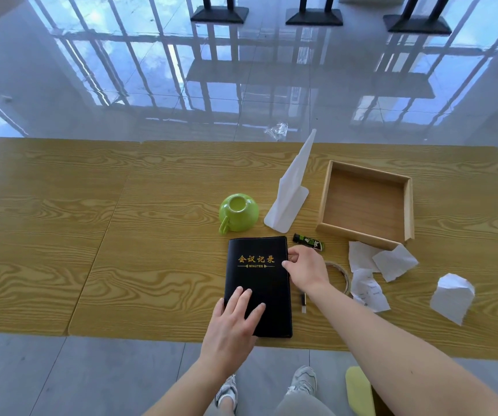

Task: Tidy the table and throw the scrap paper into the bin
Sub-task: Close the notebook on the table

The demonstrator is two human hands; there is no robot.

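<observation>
Scrap paper [370,274], crumpled white pieces, lies on the right part of the wooden desk [91,235], just in front of an open wooden tray [364,202]; 1 more crumpled ball [453,297] sits further right. No bin is in view.

From left to right: an upturned green cup [238,213], a black notebook [258,283] marked "MINUTES", a white folded stand [289,193], a small green-and-black object [307,242], a tape roll [339,276] and then the papers.

The left hand [232,322] rests flat on the notebook's near corner, fingers spread, gripping nothing. The right hand [304,267] has its fingers curled loosely against the notebook's right edge; whether they pinch the cover cannot be told.

The step in hand seems to be squaring up the notebook. It would go best with the left palm pinning it while the right nudges the edge. The scrap lies to the right of both hands, near the right wrist, untouched.
</observation>
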